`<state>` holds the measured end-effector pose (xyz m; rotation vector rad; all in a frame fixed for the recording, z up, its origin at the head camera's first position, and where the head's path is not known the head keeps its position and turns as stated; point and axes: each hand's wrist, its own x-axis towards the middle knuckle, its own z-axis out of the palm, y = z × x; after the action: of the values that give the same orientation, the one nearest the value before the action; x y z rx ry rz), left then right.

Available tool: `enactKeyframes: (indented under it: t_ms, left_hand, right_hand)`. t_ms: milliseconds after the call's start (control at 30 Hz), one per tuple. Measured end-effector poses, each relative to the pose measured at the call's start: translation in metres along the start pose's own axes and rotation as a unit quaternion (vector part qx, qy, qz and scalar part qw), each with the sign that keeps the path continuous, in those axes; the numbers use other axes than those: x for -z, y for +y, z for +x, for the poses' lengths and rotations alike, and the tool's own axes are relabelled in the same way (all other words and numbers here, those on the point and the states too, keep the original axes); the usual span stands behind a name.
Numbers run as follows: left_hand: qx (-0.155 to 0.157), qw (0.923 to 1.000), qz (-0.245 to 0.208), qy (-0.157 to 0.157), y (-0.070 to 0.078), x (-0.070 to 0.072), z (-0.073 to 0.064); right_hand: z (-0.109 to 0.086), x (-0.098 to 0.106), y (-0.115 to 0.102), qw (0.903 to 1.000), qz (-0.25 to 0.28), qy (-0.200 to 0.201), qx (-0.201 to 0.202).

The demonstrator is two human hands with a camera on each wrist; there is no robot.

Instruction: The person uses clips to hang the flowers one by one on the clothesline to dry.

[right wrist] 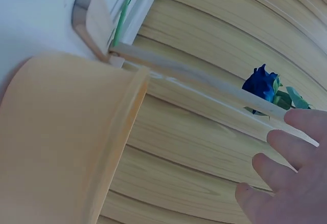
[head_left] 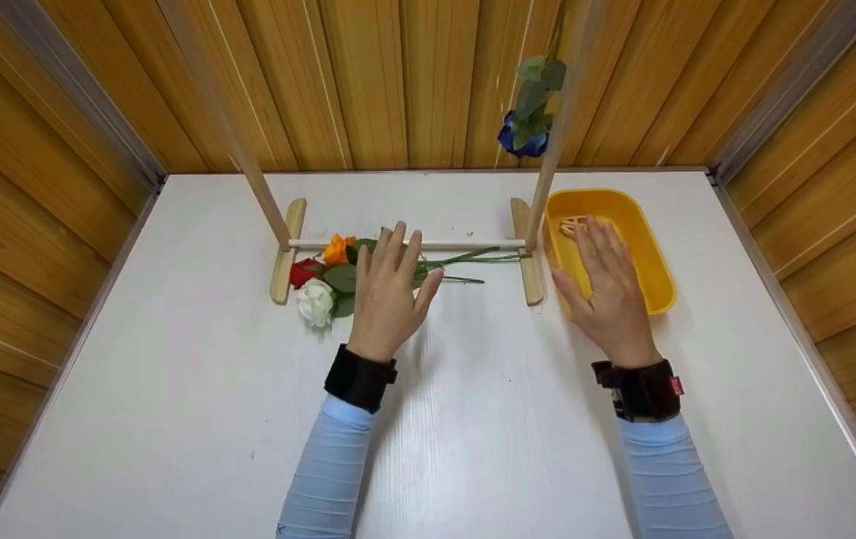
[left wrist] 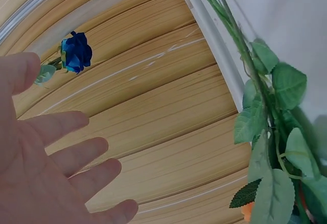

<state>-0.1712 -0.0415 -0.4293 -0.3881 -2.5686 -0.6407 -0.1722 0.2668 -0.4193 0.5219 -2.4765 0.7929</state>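
My left hand (head_left: 390,296) hovers with straight, spread fingers above several artificial flowers lying on the table. Among them are a red rose (head_left: 305,273), an orange flower (head_left: 339,250) and a white rose (head_left: 316,302), their heads to the left and green stems (head_left: 473,257) to the right. My right hand (head_left: 611,296), fingers also extended, is over the yellow basin (head_left: 656,262); it holds nothing. Inside that basin lie some pale orange clips (head_left: 572,227), partly behind the fingers. A blue rose (head_left: 524,136) hangs head down near the right upright; its upper end is out of view.
A wooden rack stands across the table, with a left upright (head_left: 263,195), a right upright (head_left: 548,180), feet (head_left: 289,254) and a low white crossbar (head_left: 465,245). Wood-look panels (head_left: 398,90) close off the back and both sides of the white table (head_left: 473,434).
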Motion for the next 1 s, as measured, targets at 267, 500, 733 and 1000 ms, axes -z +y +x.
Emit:
enactKeyframes:
  t_ms: [267, 500, 733, 1000]
  left_hand:
    - [0.012, 0.999, 0.042, 0.001, -0.004, -0.011, -0.009]
    - [0.021, 0.9984, 0.047, -0.024, -0.004, -0.018, -0.013]
    - [0.023, 0.9965, 0.054, -0.059, -0.001, -0.024, -0.014]
    - [0.007, 0.9902, 0.073, -0.119, 0.02, -0.035, -0.015]
  right_hand:
    - [-0.009, 0.001, 0.008, 0.9955, -0.046, -0.074, -0.036]
    - [-0.014, 0.004, 0.015, 0.9889, -0.052, -0.124, -0.062]
    - [-0.014, 0.004, 0.022, 0.9843, -0.05, -0.146, -0.085]
    - [-0.008, 0.009, 0.038, 0.9792, -0.025, -0.158, -0.125]
